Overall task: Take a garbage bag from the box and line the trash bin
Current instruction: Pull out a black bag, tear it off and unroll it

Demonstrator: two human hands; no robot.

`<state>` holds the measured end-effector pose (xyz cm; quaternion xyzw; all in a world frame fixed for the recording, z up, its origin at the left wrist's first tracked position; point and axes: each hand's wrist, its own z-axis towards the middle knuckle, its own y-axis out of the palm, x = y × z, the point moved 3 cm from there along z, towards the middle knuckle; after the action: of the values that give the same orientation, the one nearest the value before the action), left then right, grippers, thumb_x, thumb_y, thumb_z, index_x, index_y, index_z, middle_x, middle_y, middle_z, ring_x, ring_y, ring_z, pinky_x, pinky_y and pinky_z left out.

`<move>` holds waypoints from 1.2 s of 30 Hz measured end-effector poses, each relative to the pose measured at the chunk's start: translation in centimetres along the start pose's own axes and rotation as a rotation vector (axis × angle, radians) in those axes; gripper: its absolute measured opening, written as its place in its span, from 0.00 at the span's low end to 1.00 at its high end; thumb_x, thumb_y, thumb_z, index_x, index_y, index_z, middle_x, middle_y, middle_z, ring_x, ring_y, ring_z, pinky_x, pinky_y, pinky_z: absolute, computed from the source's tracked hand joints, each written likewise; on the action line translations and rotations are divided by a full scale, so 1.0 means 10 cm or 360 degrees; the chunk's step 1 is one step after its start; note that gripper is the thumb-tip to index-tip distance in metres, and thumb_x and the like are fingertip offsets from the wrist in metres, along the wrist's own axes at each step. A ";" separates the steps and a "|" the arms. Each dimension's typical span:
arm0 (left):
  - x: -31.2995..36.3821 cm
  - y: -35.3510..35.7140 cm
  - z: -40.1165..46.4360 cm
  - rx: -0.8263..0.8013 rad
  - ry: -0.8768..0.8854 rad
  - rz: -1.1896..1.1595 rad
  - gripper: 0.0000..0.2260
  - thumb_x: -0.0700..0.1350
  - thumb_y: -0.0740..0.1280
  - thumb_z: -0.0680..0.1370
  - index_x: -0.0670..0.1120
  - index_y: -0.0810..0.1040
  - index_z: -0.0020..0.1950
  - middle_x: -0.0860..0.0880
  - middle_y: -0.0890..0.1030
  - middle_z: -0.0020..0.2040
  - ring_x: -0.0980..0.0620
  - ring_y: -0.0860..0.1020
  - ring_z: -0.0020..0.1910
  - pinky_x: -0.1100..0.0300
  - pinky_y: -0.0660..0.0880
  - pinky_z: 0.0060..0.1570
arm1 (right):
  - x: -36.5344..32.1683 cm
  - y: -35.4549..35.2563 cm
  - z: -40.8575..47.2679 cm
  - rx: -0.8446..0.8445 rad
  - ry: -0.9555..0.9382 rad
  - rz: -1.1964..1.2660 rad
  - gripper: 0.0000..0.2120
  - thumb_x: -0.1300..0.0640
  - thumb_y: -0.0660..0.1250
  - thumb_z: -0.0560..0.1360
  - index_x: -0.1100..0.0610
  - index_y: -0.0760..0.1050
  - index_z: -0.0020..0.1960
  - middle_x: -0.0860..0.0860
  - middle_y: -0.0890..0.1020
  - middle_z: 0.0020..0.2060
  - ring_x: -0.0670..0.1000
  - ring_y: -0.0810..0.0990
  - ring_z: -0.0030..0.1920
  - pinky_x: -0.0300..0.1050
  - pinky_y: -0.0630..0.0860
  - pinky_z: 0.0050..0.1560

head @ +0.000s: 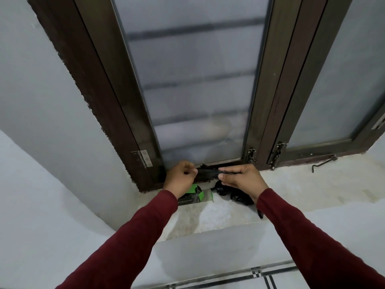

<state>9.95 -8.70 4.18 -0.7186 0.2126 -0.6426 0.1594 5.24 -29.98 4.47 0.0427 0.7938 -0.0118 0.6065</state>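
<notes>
A green and black garbage bag box (pixel 192 196) lies on the stone windowsill (pixel 229 213), partly hidden under my left wrist. Both hands hold a black garbage bag (pixel 207 173) stretched between them above the box. My left hand (pixel 180 177) pinches its left end with fingers closed. My right hand (pixel 242 177) grips its right end. More black bag material (pixel 235 195) lies bunched on the sill beneath my right hand. No trash bin is in view.
A brown-framed frosted window (pixel 195 84) stands right behind my hands, with a hinge (pixel 144 158) at left and latches (pixel 251 155) at right. A metal window hook (pixel 323 162) rests on the sill at right. White walls flank the sill; tiled floor shows below.
</notes>
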 end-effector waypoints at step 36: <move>-0.17 -0.29 -0.11 -0.0247 0.0101 -0.0169 0.33 0.50 0.86 0.58 0.57 0.83 0.62 0.57 0.85 0.59 0.57 0.83 0.59 0.50 0.81 0.63 | -0.76 0.81 0.13 -0.0539 -0.0552 -0.1927 0.16 0.56 0.68 0.75 0.46 0.84 0.59 0.51 0.74 0.56 0.49 0.76 0.56 0.33 0.68 0.53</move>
<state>9.03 -5.29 4.31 -0.7183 0.2283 -0.6543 0.0621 9.13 -22.36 11.73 -0.5108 0.5589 -0.2328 0.6103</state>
